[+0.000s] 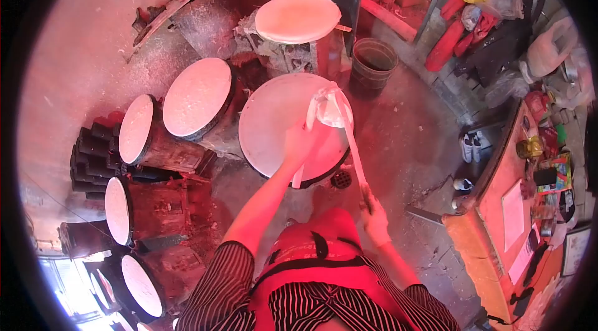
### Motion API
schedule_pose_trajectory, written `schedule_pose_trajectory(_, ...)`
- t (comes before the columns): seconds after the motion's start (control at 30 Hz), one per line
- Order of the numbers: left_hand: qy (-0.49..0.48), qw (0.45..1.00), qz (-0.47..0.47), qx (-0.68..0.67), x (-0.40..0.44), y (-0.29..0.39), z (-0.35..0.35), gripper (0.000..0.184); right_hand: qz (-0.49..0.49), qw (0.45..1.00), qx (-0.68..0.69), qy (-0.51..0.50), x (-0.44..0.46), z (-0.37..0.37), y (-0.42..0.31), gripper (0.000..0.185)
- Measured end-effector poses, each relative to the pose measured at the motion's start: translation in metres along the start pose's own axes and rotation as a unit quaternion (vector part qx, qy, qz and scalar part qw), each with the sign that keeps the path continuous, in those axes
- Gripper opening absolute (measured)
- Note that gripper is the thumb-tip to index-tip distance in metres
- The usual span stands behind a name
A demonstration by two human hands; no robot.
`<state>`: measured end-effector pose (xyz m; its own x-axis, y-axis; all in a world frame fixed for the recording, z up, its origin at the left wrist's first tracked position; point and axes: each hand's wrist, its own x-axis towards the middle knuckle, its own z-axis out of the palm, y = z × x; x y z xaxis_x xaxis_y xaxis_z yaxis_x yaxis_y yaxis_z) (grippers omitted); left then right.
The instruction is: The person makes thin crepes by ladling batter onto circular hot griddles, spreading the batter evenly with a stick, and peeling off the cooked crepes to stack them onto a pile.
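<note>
Red-lit room (68, 63), grey floor (414, 144), pale round top (271, 119), right hand (375, 219) gripping handle (358, 163)

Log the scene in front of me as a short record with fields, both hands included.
left hand: over the large round pale-topped vessel; grip unclear
right hand: closed around the lower end of a long, pale-handled tool
tool head: whitish, above the vessel's top
person's left: several pale-topped round drums
beyond the vessel: pale oval disc; dark round bucket, farther right
person's right: orange-sided table with white papers
</note>
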<state>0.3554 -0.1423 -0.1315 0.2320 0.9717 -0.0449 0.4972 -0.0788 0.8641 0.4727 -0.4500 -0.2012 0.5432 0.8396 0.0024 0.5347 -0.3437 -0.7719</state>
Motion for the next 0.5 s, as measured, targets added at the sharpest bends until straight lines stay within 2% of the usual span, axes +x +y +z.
schedule_pose_trajectory(0.03,0.001,1.0,0.0,0.0,0.002,0.004,0.001,0.017,-0.001,1.0,0.0,0.0,0.002,0.005,-0.016,0.057)
schedule_pose_trajectory(0.1,0.074,0.991,0.032,0.107,0.01,0.015,0.0,0.021,0.145,0.982,-0.105,-0.06,0.026,0.006,-0.054,0.055)
schedule_pose_trajectory(0.13,0.078,0.991,0.03,0.104,0.018,0.017,-0.002,0.021,0.158,0.982,-0.081,-0.065,0.045,0.014,-0.068,0.056)
schedule_pose_trajectory(0.17,0.142,0.977,0.081,0.134,0.029,0.018,-0.008,0.023,0.17,0.981,-0.057,-0.071,0.067,0.021,-0.079,0.057)
schedule_pose_trajectory(0.2,0.205,0.956,0.131,0.163,0.037,0.018,-0.014,0.025,0.134,0.989,0.017,-0.055,0.089,0.035,-0.08,0.057)
schedule_pose_trajectory(0.23,0.206,0.956,0.129,0.163,0.041,0.022,-0.025,0.025,0.099,0.99,0.091,-0.041,0.11,0.055,-0.075,0.057)
schedule_pose_trajectory(0.3,0.17,0.977,0.111,0.065,0.036,0.036,-0.06,0.026,-0.105,0.963,0.235,0.074,0.153,0.108,-0.054,0.053)
schedule_pose_trajectory(0.33,0.172,0.977,0.11,0.064,0.029,0.04,-0.079,0.026,-0.108,0.963,0.234,0.072,0.15,0.099,-0.068,0.053)
schedule_pose_trajectory(0.37,0.169,0.98,0.096,0.049,0.021,0.042,-0.097,0.026,0.089,0.913,0.397,-0.023,0.143,0.078,-0.094,0.049)
schedule_pose_trajectory(0.4,0.165,0.982,0.082,0.034,0.012,0.041,-0.115,0.027,0.28,0.794,0.526,-0.116,0.138,0.067,-0.11,0.046)
schedule_pose_trajectory(0.43,0.153,0.986,0.049,-0.045,-0.003,0.036,-0.133,0.027,0.278,0.797,0.523,-0.117,0.123,0.071,-0.112,0.046)
schedule_pose_trajectory(0.5,0.139,0.975,-0.013,-0.173,-0.042,0.014,-0.167,0.025,0.209,0.79,0.576,0.006,0.069,0.089,-0.114,0.044)
